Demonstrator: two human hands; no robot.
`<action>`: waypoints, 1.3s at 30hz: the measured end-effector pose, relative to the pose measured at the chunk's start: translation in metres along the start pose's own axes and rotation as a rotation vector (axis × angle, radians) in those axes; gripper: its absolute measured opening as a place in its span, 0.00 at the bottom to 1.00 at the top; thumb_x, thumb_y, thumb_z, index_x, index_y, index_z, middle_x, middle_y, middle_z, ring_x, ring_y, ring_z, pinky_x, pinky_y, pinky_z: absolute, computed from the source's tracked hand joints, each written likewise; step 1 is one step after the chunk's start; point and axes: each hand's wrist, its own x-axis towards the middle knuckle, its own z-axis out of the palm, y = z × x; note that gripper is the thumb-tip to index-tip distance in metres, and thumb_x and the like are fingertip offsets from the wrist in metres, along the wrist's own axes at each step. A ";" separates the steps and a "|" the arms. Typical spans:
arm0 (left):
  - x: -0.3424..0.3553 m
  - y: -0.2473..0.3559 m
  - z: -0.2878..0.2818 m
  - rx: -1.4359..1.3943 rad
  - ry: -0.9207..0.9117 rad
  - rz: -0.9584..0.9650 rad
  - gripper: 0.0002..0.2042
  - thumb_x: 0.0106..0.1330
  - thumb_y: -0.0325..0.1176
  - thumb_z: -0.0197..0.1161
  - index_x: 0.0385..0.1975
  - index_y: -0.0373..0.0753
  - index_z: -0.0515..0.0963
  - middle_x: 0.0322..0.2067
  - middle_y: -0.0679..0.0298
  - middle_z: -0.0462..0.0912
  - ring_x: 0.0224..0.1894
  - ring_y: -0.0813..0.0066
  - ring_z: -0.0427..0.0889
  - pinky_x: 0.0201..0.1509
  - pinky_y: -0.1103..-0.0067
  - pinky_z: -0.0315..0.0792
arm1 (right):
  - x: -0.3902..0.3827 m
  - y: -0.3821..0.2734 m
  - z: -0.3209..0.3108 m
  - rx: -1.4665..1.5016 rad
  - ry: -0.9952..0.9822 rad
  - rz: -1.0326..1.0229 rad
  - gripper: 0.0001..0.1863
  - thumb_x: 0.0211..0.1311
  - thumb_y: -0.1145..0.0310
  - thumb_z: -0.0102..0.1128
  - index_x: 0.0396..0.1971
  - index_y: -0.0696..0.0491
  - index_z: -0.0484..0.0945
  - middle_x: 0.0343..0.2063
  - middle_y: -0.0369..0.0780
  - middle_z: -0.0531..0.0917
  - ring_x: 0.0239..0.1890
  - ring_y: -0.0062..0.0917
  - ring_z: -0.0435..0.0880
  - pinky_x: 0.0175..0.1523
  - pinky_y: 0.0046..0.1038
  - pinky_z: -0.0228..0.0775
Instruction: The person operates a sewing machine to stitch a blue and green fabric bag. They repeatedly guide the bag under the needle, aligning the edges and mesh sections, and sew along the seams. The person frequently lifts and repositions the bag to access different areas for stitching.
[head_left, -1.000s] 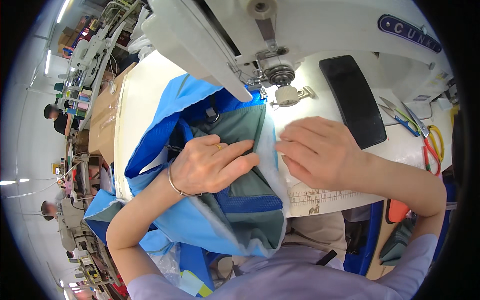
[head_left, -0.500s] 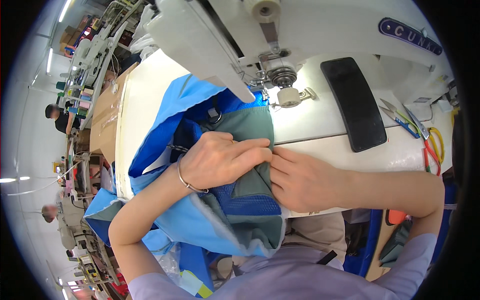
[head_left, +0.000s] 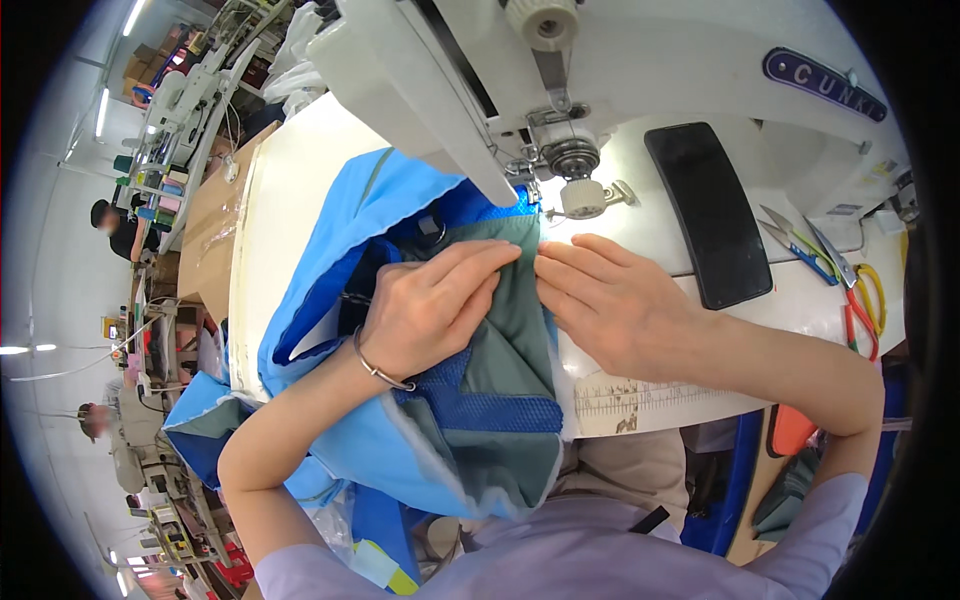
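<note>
A light-blue, royal-blue and grey-green fabric piece (head_left: pixel 500 345), apparently a partly sewn bag, lies bunched on the sewing machine's bed. Its far edge reaches the presser foot (head_left: pixel 530 195). My left hand (head_left: pixel 425 305), with a bangle at the wrist, rests on the grey-green panel. Its fingers stretch toward the panel's right edge, the thumb partly hidden. My right hand (head_left: pixel 615 305) lies flat beside that edge, fingers extended and tips touching or nearly touching the cloth. A black ring-like fitting (head_left: pixel 430 230) shows inside the blue opening.
The white sewing machine (head_left: pixel 660 50) arches over the far side. To the right lie a black phone (head_left: pixel 708 215), blue-handled snips (head_left: pixel 812 255) and scissors with red and yellow handles (head_left: pixel 860 310). A ruler scale (head_left: pixel 650 398) marks the table's near edge. A cardboard sheet (head_left: pixel 215 230) stands left.
Both hands have moved farther along the panel edge toward the presser foot. My right hand's curled fingers have straightened, and the ruler scale near the table edge is now uncovered.
</note>
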 end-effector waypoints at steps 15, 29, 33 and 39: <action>0.001 -0.001 0.009 0.171 -0.256 0.079 0.28 0.55 0.24 0.64 0.61 0.44 0.79 0.63 0.66 0.79 0.25 0.68 0.85 0.28 0.76 0.81 | -0.004 -0.013 -0.013 0.114 -0.073 -0.264 0.13 0.52 0.70 0.61 0.36 0.63 0.81 0.42 0.48 0.84 0.46 0.36 0.83 0.52 0.34 0.77; 0.019 -0.014 -0.008 -0.302 -0.093 -0.062 0.12 0.63 0.24 0.66 0.46 0.34 0.85 0.36 0.54 0.87 0.33 0.59 0.87 0.36 0.73 0.79 | 0.002 0.003 -0.010 0.096 -0.080 -0.137 0.20 0.46 0.74 0.64 0.43 0.62 0.82 0.47 0.46 0.82 0.54 0.38 0.81 0.58 0.37 0.76; 0.012 -0.013 -0.016 -0.267 -0.193 -0.006 0.07 0.64 0.26 0.67 0.39 0.33 0.86 0.33 0.56 0.87 0.32 0.58 0.85 0.37 0.73 0.78 | 0.001 0.002 -0.011 0.098 -0.079 -0.146 0.20 0.47 0.74 0.64 0.44 0.63 0.82 0.48 0.48 0.83 0.55 0.38 0.81 0.60 0.37 0.76; 0.012 -0.021 -0.047 -0.537 -0.323 -0.153 0.13 0.66 0.38 0.66 0.35 0.32 0.86 0.31 0.56 0.87 0.34 0.59 0.80 0.43 0.70 0.73 | 0.001 0.001 -0.013 0.103 -0.101 -0.138 0.19 0.50 0.74 0.64 0.44 0.64 0.82 0.48 0.48 0.83 0.55 0.37 0.81 0.60 0.36 0.76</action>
